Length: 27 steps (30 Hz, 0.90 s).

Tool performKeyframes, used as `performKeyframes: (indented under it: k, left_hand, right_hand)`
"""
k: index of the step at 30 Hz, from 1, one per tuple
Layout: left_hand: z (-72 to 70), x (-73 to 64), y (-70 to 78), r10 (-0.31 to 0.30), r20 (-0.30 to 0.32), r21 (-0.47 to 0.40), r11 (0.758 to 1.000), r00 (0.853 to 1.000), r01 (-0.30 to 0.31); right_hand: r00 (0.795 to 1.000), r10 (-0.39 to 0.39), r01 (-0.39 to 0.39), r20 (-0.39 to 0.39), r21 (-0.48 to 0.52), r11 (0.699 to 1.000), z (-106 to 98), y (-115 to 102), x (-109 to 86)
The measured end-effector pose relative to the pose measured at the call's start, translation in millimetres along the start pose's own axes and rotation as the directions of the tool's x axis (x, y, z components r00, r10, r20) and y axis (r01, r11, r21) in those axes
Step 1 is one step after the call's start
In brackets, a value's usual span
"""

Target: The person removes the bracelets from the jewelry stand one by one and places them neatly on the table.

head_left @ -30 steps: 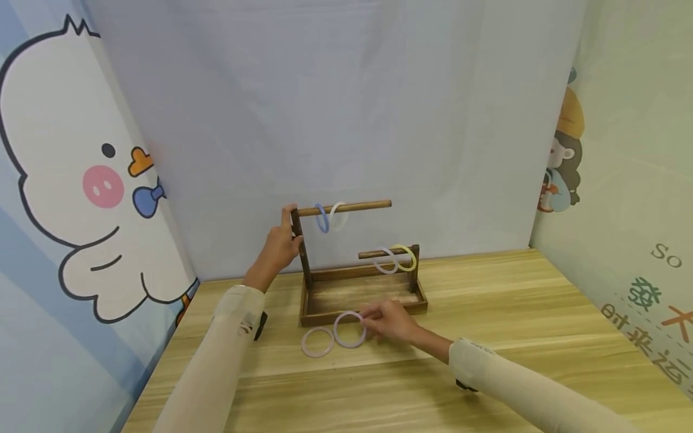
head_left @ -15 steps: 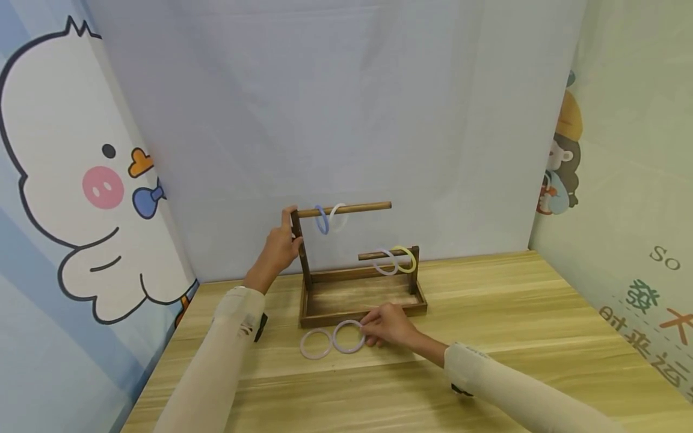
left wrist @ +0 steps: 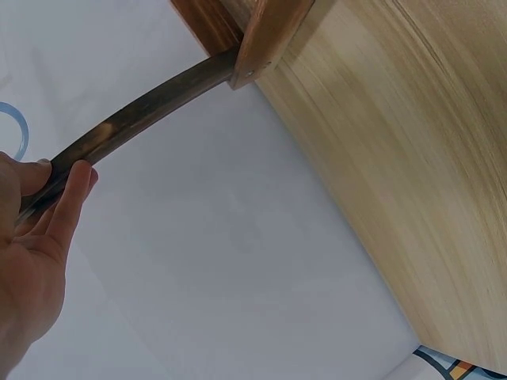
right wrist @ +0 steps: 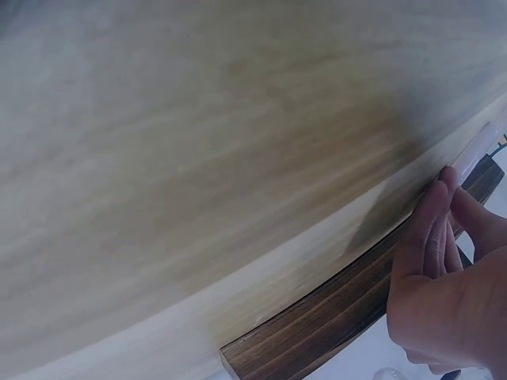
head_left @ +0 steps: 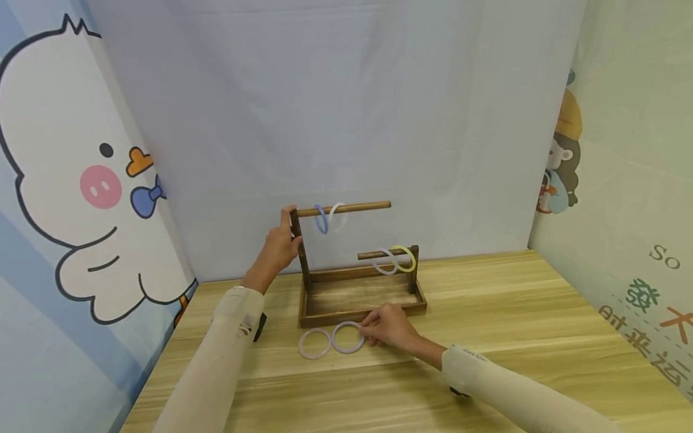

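My left hand (head_left: 278, 248) grips the top of the tall left post (left wrist: 135, 119) of a dark wooden jewelry stand (head_left: 364, 315), thumb and fingers on either side. At the stand's front edge, my right hand (head_left: 391, 326) pinches the right rim of a light purple bangle (head_left: 348, 352). That bangle appears flat on the tabletop. Close on its left lies a pale pink bangle (head_left: 314, 358). On the upper bar hang a blue bangle (head_left: 322, 220) and a white bangle (head_left: 337, 218). A pale lilac bangle (head_left: 384, 273) and a yellow bangle (head_left: 414, 260) hang on the lower bar.
The stand's shallow tray has a raised rim (head_left: 325, 320). Its upper bar (head_left: 373, 205) points right with a free end; the shorter lower bar (head_left: 366, 255) points left. A pale cloth backdrop (head_left: 433, 120) rises behind the wood-grain table (head_left: 487, 313), with printed panels at both sides.
My right hand has brought the light purple bangle down slightly, from tilted against the tray's front to flatter on the table. The left hand keeps its hold on the post.
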<state>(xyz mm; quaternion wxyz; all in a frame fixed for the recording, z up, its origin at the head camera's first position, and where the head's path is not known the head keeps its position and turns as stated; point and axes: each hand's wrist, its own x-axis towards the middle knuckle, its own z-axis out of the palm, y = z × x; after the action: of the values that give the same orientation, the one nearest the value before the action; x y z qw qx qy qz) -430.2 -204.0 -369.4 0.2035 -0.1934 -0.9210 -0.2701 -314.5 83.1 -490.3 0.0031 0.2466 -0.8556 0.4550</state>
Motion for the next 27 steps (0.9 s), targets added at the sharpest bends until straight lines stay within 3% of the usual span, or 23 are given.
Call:
performKeyframes:
  k: [7, 17, 27]
  left_hand:
    - [-0.5, 1.3, -0.1, -0.004, 0.004, 0.007, 1.0, 1.0, 0.004]
    - [-0.4, -0.1, -1.1, -0.001, 0.012, -0.002, 1.0, 1.0, 0.001]
    - [1.9, 2.0, -1.9, 0.022, -0.001, 0.003, 1.0, 1.0, -0.022]
  right_hand:
    - [0.999, -0.036, 0.036, -0.024, 0.003, 0.999, 0.3, -0.9, -2.3]
    - [0.999, -0.027, 0.028, -0.017, 0.032, 0.999, -1.3, 4.5, -3.8]
    - [0.995, -0.064, 0.059, -0.079, -0.072, 0.996, -7.6, 4.2, 1.0]
